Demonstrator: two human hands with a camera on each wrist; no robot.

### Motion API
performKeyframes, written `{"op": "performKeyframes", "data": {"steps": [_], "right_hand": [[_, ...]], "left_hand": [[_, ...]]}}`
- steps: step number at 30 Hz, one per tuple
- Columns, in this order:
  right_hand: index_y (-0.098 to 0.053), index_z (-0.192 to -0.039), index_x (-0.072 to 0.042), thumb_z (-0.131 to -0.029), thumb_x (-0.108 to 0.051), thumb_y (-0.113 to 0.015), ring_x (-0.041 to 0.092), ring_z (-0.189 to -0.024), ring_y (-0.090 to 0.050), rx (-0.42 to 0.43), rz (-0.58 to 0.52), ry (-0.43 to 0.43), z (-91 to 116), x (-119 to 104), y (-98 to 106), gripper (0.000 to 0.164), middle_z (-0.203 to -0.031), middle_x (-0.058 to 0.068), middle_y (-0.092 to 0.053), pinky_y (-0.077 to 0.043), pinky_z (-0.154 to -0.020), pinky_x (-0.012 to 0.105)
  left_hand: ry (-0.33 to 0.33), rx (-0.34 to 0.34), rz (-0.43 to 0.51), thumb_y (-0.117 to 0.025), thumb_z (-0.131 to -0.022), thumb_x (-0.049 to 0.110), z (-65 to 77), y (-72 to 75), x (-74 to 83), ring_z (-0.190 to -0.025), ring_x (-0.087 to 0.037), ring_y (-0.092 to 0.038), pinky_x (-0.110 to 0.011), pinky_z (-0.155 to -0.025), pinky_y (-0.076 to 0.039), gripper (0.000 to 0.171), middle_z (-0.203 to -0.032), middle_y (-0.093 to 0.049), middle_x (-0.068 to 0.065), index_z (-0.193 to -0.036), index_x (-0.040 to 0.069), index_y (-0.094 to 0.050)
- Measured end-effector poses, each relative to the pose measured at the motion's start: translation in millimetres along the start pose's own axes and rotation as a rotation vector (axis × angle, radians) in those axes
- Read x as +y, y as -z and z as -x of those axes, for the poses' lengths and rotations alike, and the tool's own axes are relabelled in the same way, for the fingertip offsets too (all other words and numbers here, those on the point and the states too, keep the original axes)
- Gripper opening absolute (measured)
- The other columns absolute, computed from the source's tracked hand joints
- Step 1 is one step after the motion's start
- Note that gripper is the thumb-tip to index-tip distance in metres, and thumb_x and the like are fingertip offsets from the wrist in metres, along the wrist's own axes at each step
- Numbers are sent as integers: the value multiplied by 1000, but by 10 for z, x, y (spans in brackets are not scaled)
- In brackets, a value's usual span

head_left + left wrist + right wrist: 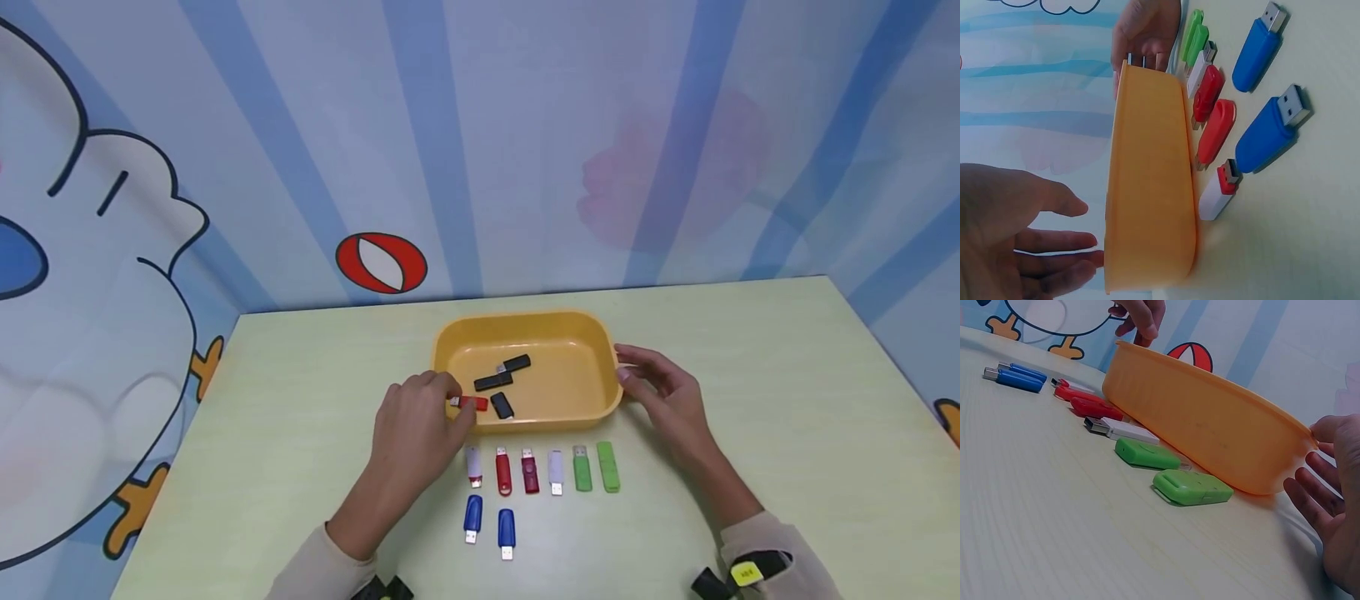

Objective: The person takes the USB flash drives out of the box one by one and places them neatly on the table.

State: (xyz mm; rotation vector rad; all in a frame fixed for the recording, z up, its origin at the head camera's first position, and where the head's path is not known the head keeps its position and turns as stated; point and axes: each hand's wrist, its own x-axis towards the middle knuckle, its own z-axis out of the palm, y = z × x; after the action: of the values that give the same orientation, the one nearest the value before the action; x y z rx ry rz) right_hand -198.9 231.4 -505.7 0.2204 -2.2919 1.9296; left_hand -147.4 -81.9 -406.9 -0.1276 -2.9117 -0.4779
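The left hand (416, 417) pinches a red stick (470, 403) between its fingers at the near-left rim of the yellow tray (592, 333), which sits mid-worktop (787, 433). The right hand (663, 392) rests against the tray's right end, fingers straight and loosely spread, holding nothing. Three black sticks (501, 379) lie inside the tray. Just before it runs a row of white, red and green sticks (543, 471), with two blue sticks (489, 521) nearer the person.

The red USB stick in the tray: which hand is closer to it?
Left. The left hand pinches the red USB stick at the tray's left end; the right hand is at the far end.
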Motion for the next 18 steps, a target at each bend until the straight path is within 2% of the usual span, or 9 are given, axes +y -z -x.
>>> {"op": "performKeyframes", "data": {"steps": [5, 11, 18], "right_hand": [[-63, -142, -4, -106, -21, -68, 6, -109, -66, 1, -9, -4, -3, 3, 9, 41, -131, -5, -69, -55, -93, 12], [-63, -142, -4, -106, -21, -68, 7, -109, -67, 0, -15, 0, -5, 14, 7, 41, -132, -1, -69, -54, -95, 13], [-64, -142, -4, -105, -21, -69, 7, -109, -67, 2, -17, 0, -6, 10, 4, 40, -132, -3, -70, -55, -94, 13]], "left_hand": [[29, -41, -16, -85, -91, 30, -91, -9, 24, -70, -19, -56, -30, -65, -48, 29, -85, -74, -9, -99, 3, -79], [26, -88, -79, -84, -91, 31, -179, -32, 54, -72, -21, -58, -32, -67, -49, 31, -81, -70, -9, -100, 2, -79], [34, -157, -101, -84, -92, 32, -252, -45, 85, -70, -20, -52, -33, -67, -44, 33, -69, -56, -4, -99, 1, -76]]}}
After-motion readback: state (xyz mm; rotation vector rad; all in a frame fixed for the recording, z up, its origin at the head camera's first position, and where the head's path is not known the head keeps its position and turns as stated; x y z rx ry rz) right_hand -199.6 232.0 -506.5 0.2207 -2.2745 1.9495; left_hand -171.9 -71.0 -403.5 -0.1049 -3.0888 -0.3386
